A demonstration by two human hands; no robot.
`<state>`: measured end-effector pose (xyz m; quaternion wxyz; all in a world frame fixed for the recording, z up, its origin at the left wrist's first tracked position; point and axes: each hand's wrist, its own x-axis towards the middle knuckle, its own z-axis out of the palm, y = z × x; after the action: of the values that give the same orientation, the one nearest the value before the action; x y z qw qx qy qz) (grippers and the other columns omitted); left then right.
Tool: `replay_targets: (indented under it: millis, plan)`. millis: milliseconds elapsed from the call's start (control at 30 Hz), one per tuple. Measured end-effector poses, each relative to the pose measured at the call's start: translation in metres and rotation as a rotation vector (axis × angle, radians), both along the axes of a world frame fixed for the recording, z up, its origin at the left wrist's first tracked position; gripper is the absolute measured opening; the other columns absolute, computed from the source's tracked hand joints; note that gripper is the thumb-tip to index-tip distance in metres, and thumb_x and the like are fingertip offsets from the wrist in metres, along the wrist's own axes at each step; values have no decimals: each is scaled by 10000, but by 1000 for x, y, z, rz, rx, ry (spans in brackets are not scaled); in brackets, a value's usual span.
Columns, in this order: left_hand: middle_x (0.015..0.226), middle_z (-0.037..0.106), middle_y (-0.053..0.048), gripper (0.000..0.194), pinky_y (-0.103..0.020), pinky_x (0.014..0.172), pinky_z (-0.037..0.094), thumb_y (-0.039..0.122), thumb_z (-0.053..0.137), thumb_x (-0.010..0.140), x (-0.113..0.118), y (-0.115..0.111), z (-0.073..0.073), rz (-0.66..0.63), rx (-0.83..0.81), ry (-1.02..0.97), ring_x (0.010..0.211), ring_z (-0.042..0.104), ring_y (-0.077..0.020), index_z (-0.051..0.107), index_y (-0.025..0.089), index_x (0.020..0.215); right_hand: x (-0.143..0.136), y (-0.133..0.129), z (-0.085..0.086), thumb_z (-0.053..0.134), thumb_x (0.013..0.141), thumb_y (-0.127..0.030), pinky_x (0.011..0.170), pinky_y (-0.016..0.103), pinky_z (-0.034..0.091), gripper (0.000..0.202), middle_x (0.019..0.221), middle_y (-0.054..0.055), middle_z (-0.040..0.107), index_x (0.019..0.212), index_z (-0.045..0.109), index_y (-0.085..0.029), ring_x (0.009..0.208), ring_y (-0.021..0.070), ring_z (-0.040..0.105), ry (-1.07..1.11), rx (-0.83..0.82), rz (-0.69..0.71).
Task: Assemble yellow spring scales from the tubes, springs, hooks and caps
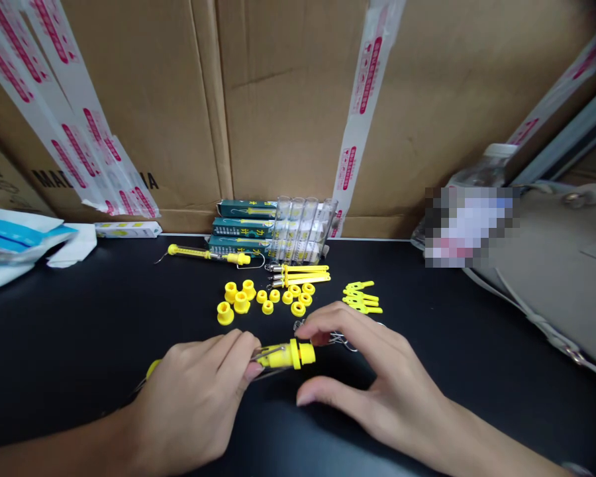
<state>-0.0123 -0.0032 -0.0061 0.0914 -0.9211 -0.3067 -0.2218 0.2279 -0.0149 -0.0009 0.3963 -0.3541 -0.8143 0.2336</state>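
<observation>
My left hand (198, 391) is closed around a yellow spring scale (278, 356), which lies nearly level above the black table. Its yellow capped end sticks out to the right past my thumb, and a thin metal wire runs along it. The middle of the scale is hidden in my fist. Around that capped end, my right hand (372, 371) is open, thumb and index finger apart, with the fingertips close to the cap. Behind my right fingers lie wire hooks (345, 341), partly covered. Yellow caps and rings (241, 303) stand in loose groups beyond my hands.
Another spring scale (208, 255) lies farther back, near yellow rods with springs (300, 275) and flat yellow pieces (362, 298). Clear tubes (298, 228) lean on green boxes (243, 228) against a cardboard wall (288, 99). At right are a bottle (481, 169) and a grey bag (566, 265).
</observation>
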Motion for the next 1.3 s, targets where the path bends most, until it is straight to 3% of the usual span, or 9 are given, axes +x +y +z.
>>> replay_targets:
  millis: [67, 167, 300, 400, 500, 633, 867, 1100, 1300]
  plan:
    - [694, 635, -6, 302, -309, 439, 480, 158, 215, 1042, 0, 0, 0, -3, 10, -3, 519, 656, -197, 493, 196, 932, 0, -1, 1, 747, 862, -409, 776, 248, 511, 359, 971, 3, 659, 1138, 595, -237, 861, 151, 636, -58, -35, -52]
    - [687, 627, -6, 314, -303, 458, 491, 153, 210, 1039, -1, -1, 0, -10, -5, 2, 525, 652, -193, 493, 199, 911, -2, -2, 0, 529, 1023, -306, 673, 224, 487, 153, 815, -23, 652, 944, 631, -226, 730, 119, 628, -101, -66, -41]
    - [688, 624, -5, 315, -297, 470, 491, 144, 217, 1031, -2, -1, -1, 0, -43, 7, 516, 643, -187, 493, 200, 890, -3, -5, -5, 580, 991, -199, 703, 210, 504, 33, 902, -21, 677, 1004, 581, -229, 769, 113, 654, -52, -49, -49]
    - [698, 624, -5, 286, -295, 469, 483, 140, 244, 1022, -2, 0, -1, -1, -67, 4, 527, 644, -188, 493, 200, 895, -2, -7, -5, 571, 963, -95, 801, 228, 525, 180, 1034, 18, 654, 1079, 539, -229, 903, 135, 660, -43, -3, 10]
    - [708, 621, -5, 268, -301, 462, 470, 130, 251, 1014, -2, 0, -2, -9, -79, -8, 530, 636, -193, 487, 203, 911, -1, -8, -3, 692, 909, -168, 855, 248, 536, 235, 1056, 38, 649, 1086, 545, -219, 963, 166, 661, -20, 46, 54]
    - [709, 610, 0, 257, -299, 455, 451, 130, 247, 1014, -2, 0, -3, -33, -100, -23, 527, 617, -192, 472, 211, 921, -4, -6, -2, 680, 926, -185, 849, 230, 541, 222, 1001, 12, 677, 1107, 563, -238, 928, 152, 679, 55, 118, -37]
    - [756, 622, -8, 265, -301, 505, 450, 153, 232, 1026, -7, 0, -7, -2, -168, -26, 576, 628, -196, 477, 212, 946, -5, -2, -3, 661, 949, -265, 698, 188, 543, 129, 906, -26, 733, 1071, 628, -241, 761, 119, 708, -50, -58, -73]
    - [778, 618, -7, 253, -293, 526, 443, 161, 232, 1030, -6, 0, -11, -19, -205, -57, 600, 617, -193, 468, 218, 960, -7, -6, -2, 723, 899, -209, 761, 209, 562, 157, 929, 28, 730, 1035, 649, -182, 822, 143, 711, 89, 61, -7]
    - [793, 620, -11, 230, -281, 542, 448, 150, 257, 1023, -6, -1, -11, -11, -225, -70, 617, 618, -183, 475, 211, 981, -9, -7, -5, 625, 903, -9, 884, 215, 543, 246, 1055, 33, 693, 1038, 619, -215, 973, 142, 681, 98, 96, -32]
